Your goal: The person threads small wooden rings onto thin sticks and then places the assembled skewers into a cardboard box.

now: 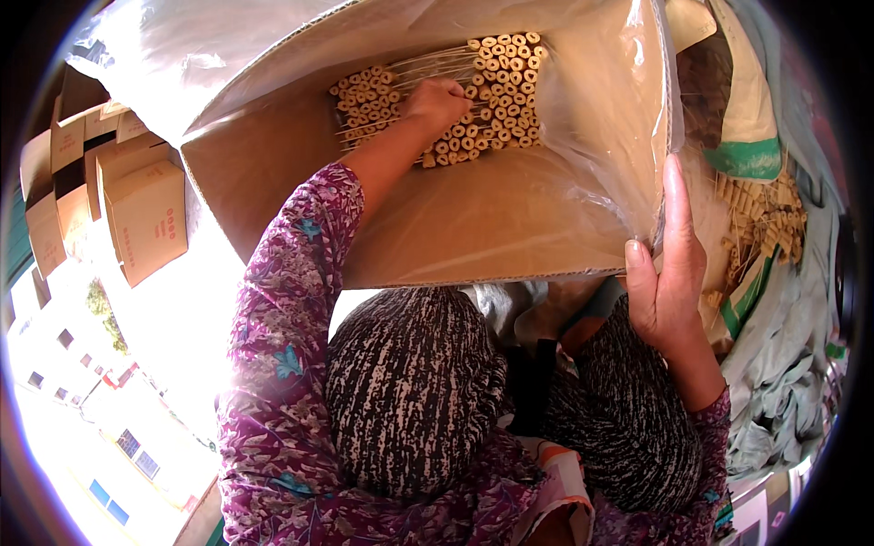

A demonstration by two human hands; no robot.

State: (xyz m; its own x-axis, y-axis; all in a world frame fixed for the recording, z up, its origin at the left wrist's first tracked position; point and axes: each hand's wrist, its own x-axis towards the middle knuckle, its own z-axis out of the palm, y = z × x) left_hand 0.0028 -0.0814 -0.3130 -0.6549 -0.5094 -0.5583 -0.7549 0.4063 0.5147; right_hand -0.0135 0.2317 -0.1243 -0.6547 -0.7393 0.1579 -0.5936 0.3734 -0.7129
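Note:
A cardboard box (437, 232) lined with clear plastic (578, 173) lies tilted open toward me across my knees. On its bottom are rows of thin pale sticks (437, 65), with short yellowish hollow pieces (510, 77) clustered at their ends. My left hand (438, 104) reaches inside, its fingers closed and bent down among the sticks near the right-hand cluster. Whatever its fingertips hold is hidden. At the box's near right corner, my right hand (669, 273) grips the edge, thumb on the near rim and fingers stretched along the right side.
Folded cardboard boxes (137, 205) stand at the left in bright light. On the right, more yellowish pieces on sticks (765, 218) lie beside a cream and green sack (751, 109). Grey-green cloth (774, 391) bunches below them. My knees in patterned trousers (414, 391) are under the box.

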